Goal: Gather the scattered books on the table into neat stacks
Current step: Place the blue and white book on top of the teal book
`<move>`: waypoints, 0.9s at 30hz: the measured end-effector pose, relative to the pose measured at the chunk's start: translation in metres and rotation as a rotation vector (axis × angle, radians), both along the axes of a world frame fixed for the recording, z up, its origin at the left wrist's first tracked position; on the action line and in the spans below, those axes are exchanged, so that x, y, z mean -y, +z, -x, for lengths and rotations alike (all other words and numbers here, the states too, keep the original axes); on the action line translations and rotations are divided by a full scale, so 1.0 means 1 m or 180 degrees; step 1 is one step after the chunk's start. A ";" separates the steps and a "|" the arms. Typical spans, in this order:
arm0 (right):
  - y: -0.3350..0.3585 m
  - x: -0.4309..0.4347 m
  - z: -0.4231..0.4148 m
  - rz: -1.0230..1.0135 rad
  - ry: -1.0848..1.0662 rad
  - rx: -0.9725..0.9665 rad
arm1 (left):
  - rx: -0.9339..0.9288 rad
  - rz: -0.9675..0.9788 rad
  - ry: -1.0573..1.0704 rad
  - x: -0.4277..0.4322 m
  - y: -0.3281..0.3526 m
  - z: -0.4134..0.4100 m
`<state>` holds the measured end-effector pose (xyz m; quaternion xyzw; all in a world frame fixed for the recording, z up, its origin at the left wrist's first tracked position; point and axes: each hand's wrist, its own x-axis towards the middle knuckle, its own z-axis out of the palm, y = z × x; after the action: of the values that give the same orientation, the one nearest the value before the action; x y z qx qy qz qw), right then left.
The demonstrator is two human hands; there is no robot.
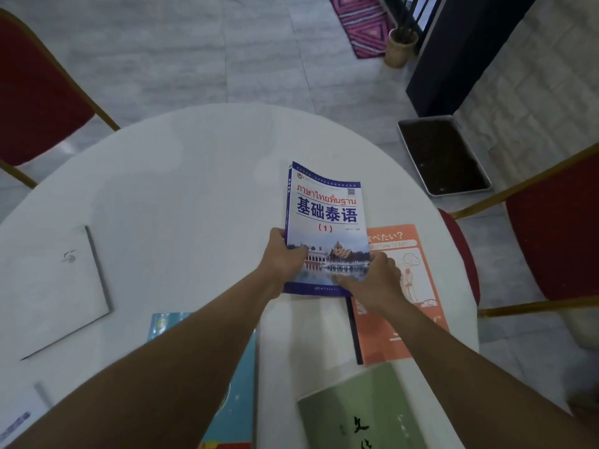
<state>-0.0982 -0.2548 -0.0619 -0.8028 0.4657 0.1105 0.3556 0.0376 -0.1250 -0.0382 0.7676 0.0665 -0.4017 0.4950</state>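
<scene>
Two grips on one book?

Yes. In the head view, the left grip [283,257] and the right grip [376,280] both hold the blue book [325,222] by its near end. The left thumb lies on the cover and the fingers curl round the left edge. The right grip pinches the near right corner, with the thumb on top.

Where is the blue book?

It is over the round white desk [194,173], a bit right of the middle. Its far end bends up. Its right side covers a corner of the orange book [408,319]. I cannot tell if it touches the desk.

What other books are there?

A green book [366,409] lies at the near right, just beside the orange book. A teal book [240,367] lies at the near edge, partly under the left arm. A white book [55,286] lies flat, well apart on the left.

And around the desk?

A red chair [35,92] stands on the left and a second red chair [557,238] on the right. On the floor there is a tray [444,157] of dark stuff. Farther off are a woven pot [400,47] and a pink rug [363,24].
</scene>
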 end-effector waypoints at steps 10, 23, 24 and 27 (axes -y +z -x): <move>0.033 -0.078 -0.007 -0.2420 -0.1204 0.0939 | -0.0113 0.0538 0.0177 -0.104 0.030 0.013; 0.032 -0.237 0.031 -0.1033 -0.0257 0.0569 | 0.0648 -0.0703 -0.0621 -0.277 0.008 0.065; 0.031 -0.245 0.035 -0.0935 -0.0204 0.0506 | 0.0684 -0.0839 -0.0725 -0.285 0.004 0.068; 0.026 -0.262 0.049 -0.0741 -0.0006 0.0356 | 0.0874 -0.1167 -0.1087 -0.302 -0.004 0.077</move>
<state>-0.1473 0.0073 -0.0363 -0.7606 0.4299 0.1185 0.4718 -0.0399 0.1771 -0.0419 0.8916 -0.0599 -0.3528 0.2774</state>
